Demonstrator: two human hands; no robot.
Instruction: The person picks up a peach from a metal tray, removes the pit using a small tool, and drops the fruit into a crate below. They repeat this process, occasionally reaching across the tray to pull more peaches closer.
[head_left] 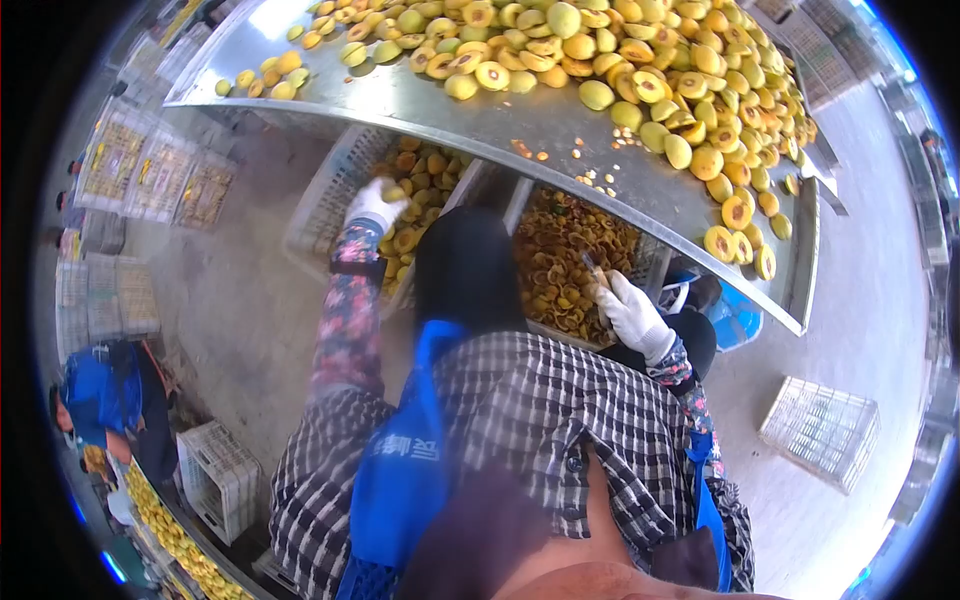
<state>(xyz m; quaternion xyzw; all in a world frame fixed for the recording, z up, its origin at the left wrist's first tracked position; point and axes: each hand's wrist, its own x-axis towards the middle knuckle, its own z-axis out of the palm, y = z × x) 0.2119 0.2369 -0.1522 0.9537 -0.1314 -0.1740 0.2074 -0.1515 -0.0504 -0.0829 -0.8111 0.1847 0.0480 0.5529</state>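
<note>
My left hand [376, 204], in a white glove, is over the left crate, its fingers curled round a greenish-yellow peach [395, 192]; whether it is whole or halved I cannot make out. Below it, the grey plastic crate [322, 205] holds many yellow peaches [432, 185]. In my right hand [636, 318], also gloved, a small knife [596, 270] with a wooden-looking handle and dark blade points up and away from me. It is above a second crate, filled with brown-orange peach scraps [565, 255].
A metal table [400, 105] in front carries a large heap of halved and whole peaches [690, 85], with small pale bits near its edge. An upturned-looking white crate [820, 432] is on the floor at right. Another person [105, 395] and a crate [220, 478] are at left.
</note>
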